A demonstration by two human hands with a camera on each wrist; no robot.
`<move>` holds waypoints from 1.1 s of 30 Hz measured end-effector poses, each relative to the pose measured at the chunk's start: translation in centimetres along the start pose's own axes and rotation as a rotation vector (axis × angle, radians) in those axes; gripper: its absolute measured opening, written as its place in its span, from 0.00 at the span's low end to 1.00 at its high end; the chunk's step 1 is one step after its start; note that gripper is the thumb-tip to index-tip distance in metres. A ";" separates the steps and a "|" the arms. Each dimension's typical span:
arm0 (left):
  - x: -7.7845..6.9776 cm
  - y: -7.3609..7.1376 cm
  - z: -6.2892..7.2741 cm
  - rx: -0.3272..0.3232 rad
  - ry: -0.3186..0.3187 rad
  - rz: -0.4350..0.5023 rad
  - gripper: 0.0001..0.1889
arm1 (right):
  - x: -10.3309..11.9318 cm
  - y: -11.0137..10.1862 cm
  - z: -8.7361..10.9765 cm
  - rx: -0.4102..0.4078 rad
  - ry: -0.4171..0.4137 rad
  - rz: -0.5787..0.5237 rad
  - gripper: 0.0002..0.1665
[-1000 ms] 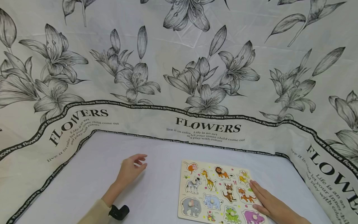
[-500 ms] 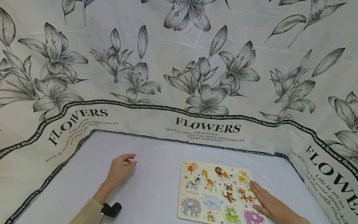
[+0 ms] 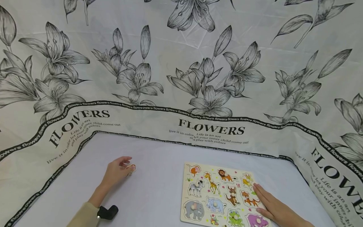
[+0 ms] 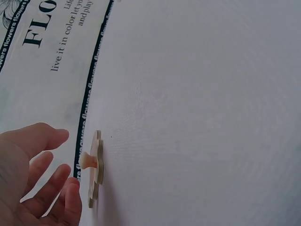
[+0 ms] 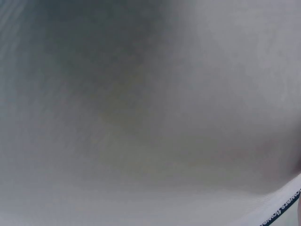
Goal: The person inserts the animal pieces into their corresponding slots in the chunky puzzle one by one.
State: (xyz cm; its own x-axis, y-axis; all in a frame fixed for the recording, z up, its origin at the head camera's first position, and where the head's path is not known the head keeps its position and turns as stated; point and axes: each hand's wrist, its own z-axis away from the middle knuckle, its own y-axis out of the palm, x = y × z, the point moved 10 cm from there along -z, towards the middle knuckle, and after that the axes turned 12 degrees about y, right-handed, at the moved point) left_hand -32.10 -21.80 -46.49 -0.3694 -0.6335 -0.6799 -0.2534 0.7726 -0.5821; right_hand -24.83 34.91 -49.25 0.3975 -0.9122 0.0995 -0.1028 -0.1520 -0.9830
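My left hand (image 3: pixel 116 172), at the left of the white table, has its fingers loosely bent and spread. Right by its fingertips is a small wooden puzzle piece (image 3: pixel 131 169) with reddish colouring. The left wrist view shows this piece (image 4: pixel 96 172) edge-on, its round knob (image 4: pixel 86 160) facing the gap between thumb and fingers, apart from both. My right hand (image 3: pixel 273 203) rests with straight fingers along the right edge of a wooden animal knob puzzle board (image 3: pixel 184 197). Its pictures include an elephant (image 3: pixel 194 210), a giraffe (image 3: pixel 211 183) and a frog (image 3: pixel 235 218). The right wrist view is blurred.
A white cloth-covered table (image 3: pixel 158 192) lies under both hands. Behind and beside it hangs a flower-printed curtain (image 3: pixel 198 69) with a black lettered border. A black wrist camera (image 3: pixel 108 212) sits at the left sleeve (image 3: pixel 83 216).
My left hand has moved left and slightly nearer me, and the puzzle piece now shows beside its fingertips. The right hand and the board have stayed in place.
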 end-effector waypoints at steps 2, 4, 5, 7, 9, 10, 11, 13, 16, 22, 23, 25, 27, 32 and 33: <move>0.2 0.1 0.1 0.009 -0.007 0.001 0.20 | 0.1 -0.1 0.0 -0.013 -0.008 0.009 0.43; 0.5 0.2 0.2 0.016 -0.015 -0.001 0.19 | 0.2 -0.2 0.1 -0.027 -0.013 0.006 0.42; 0.6 0.2 0.2 0.020 -0.021 0.000 0.19 | 0.2 -0.2 0.1 -0.030 -0.015 0.008 0.43; 1.0 0.4 0.3 0.031 -0.040 0.003 0.18 | 0.2 -0.2 0.1 -0.033 -0.016 0.009 0.43; 1.3 0.5 0.3 0.043 -0.057 0.003 0.18 | 0.2 -0.2 0.1 -0.033 -0.018 0.012 0.43; 1.5 0.6 0.3 0.052 -0.067 0.005 0.18 | 0.2 -0.2 0.1 -0.033 -0.018 0.014 0.43; 1.6 0.7 0.4 0.059 -0.076 0.006 0.18 | 0.3 -0.2 0.1 -0.035 -0.020 0.015 0.43; 1.9 0.7 0.4 0.069 -0.089 0.008 0.18 | 0.3 -0.3 0.0 -0.035 -0.023 0.015 0.43; 2.0 0.7 0.4 0.078 -0.094 0.018 0.18 | 0.4 -0.3 0.0 -0.028 -0.028 0.016 0.43; 2.4 0.8 0.3 0.105 -0.101 0.032 0.18 | 0.5 -0.5 0.1 -0.025 -0.025 0.007 0.43; 2.6 0.9 0.2 0.112 -0.108 0.035 0.18 | 0.5 -0.5 0.0 -0.026 -0.023 0.006 0.43; 2.8 1.0 0.2 0.130 -0.127 0.044 0.18 | 0.5 -0.5 0.0 -0.025 -0.014 0.006 0.43; 3.0 1.2 0.1 0.150 -0.146 0.050 0.17 | 0.4 -0.5 0.0 -0.026 -0.006 0.000 0.43; 3.1 1.3 -0.2 0.193 -0.154 0.046 0.16 | 0.5 -0.5 0.0 -0.036 -0.013 0.000 0.42; 3.1 1.3 -0.3 0.198 -0.152 0.043 0.16 | 0.5 -0.5 0.0 -0.035 -0.014 0.001 0.42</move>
State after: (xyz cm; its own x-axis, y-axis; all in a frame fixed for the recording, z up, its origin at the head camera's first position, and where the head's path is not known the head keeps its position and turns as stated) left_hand -33.83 -22.74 -49.23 -0.2340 -0.6110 -0.7563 -0.0544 0.7849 -0.6173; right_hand -24.60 34.51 -48.66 0.4104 -0.9068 0.0962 -0.1348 -0.1647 -0.9771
